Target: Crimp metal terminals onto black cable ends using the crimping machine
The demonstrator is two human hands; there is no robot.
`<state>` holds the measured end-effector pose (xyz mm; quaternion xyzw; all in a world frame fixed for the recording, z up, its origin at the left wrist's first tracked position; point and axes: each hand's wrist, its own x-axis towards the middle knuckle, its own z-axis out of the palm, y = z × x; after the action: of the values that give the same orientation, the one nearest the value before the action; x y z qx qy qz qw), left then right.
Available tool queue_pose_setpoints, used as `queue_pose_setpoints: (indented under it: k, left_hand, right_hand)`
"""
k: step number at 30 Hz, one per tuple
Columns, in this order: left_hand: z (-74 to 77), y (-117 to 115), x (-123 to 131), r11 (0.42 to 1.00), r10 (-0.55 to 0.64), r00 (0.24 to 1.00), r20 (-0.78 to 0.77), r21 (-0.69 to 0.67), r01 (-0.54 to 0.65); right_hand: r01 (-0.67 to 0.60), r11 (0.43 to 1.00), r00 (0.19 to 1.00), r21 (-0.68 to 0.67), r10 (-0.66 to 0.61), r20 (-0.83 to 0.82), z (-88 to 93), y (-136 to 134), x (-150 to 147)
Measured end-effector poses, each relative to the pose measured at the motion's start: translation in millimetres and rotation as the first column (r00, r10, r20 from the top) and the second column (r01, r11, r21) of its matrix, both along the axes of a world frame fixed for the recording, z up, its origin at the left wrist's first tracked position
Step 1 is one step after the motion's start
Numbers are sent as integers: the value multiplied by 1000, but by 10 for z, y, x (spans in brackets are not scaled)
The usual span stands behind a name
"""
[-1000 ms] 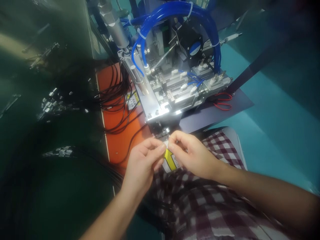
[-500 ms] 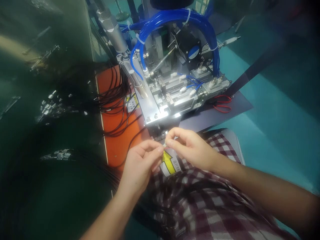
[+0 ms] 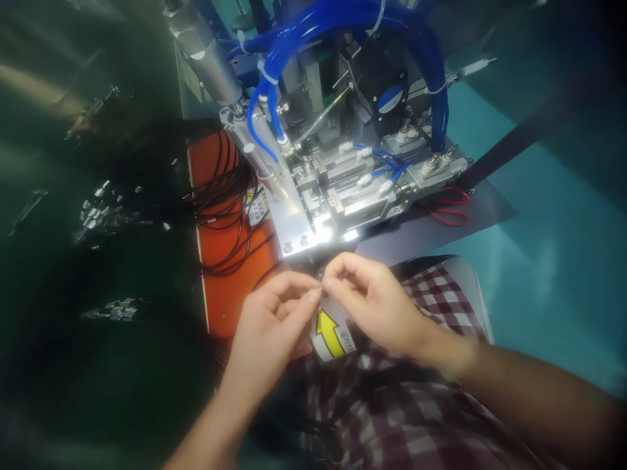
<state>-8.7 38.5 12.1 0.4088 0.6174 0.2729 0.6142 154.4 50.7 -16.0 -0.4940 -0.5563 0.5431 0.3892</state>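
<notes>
My left hand [image 3: 274,316] is closed in a pinch, thumb against forefinger. My right hand [image 3: 375,300] pinches too, its fingertips meeting those of the left. Whatever lies between the fingertips is too small and too covered to name. Just beyond both hands is the front edge of a metal machine [image 3: 294,235] with clamps and cylinders. Below the fingertips shows a white label with a yellow arrow [image 3: 330,336].
An orange board [image 3: 225,294] on the left carries several black cables [image 3: 230,251]. Metal-ended connectors [image 3: 120,310] lie on the dark surface farther left. Thick blue tubes [image 3: 313,32] arch over the machine. Red-handled scissors or pliers [image 3: 450,205] rest to its right.
The view has shifted slightly closer to the machine. Both hands stay together, fingertips now closer; the small pale thing seen between them before is now mostly hidden.
</notes>
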Motion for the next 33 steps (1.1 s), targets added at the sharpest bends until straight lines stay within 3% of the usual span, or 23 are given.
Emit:
queue_pose_setpoints:
  k: [2, 4, 5, 7, 9, 10, 17, 23, 33]
  left_hand:
    - [24, 10, -9, 997, -47, 997, -65, 58, 51]
    - [4, 16, -17, 969, -58, 975, -214, 223, 107]
    - [-23, 20, -21, 928, -47, 948, -313, 338, 158]
    - [-97, 37, -29, 783, 1, 875, -484, 545, 300]
    - [-175, 65, -40, 648, 37, 819, -572, 637, 416]
    - [-207, 81, -48, 619, 37, 805, -592, 646, 447]
    - [-293, 116, -93, 617, 39, 766, -642, 618, 487]
    - [-331, 108, -91, 627, 72, 759, -647, 621, 470]
    - [-342, 76, -140, 607, -3, 763, -646, 605, 515]
  right_hand:
    - [20, 998, 999, -61, -21, -29, -22, 18, 35]
    - [21, 993, 998, -120, -28, -56, -54, 36, 63]
    - [22, 989, 997, -147, -32, -68, -73, 46, 72]
    - [33, 981, 995, -192, -50, -83, -115, 67, 84]
    - [44, 973, 993, -228, -67, -95, -152, 88, 96]
    - [45, 969, 992, -242, -71, -100, -166, 96, 103]
    - [56, 949, 995, -312, -78, -59, -218, 75, 114]
    - [85, 937, 985, -339, -131, -116, -268, 46, 70]
    - [78, 930, 978, -358, -141, -154, -306, 73, 53]
